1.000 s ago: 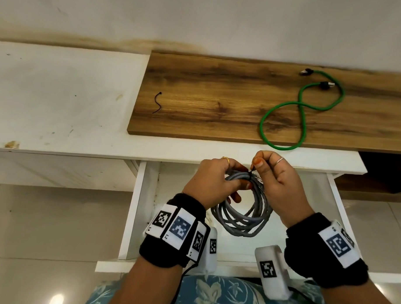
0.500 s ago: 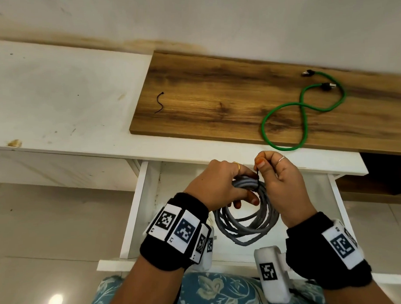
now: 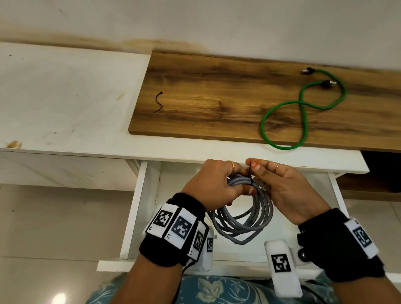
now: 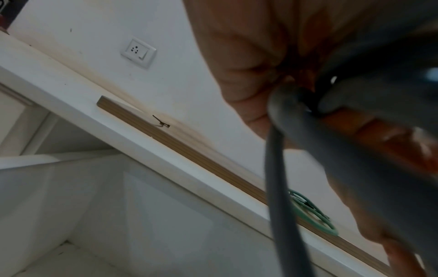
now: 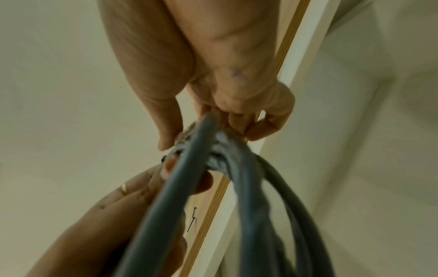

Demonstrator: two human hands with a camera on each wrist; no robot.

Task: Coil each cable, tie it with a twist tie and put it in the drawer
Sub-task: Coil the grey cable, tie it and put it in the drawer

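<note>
- Left hand (image 3: 213,184) grips the coiled grey cable (image 3: 243,221) at frame centre, over the open drawer (image 3: 138,213).
- Right hand (image 3: 285,189) pinches the black twist tie (image 3: 250,172) wrapping it.
- Green cable (image 3: 302,109) lies upper right.

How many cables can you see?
2. A coiled grey cable is held by the left hand and right hand above the open drawer. A green cable lies on the wooden board. More could be hidden.

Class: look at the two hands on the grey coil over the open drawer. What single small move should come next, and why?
Probably twist the black tie ends tighter: the right hand pinches them upright above the grey coil, which the left hand grips; the tie looks unfinished.
</note>
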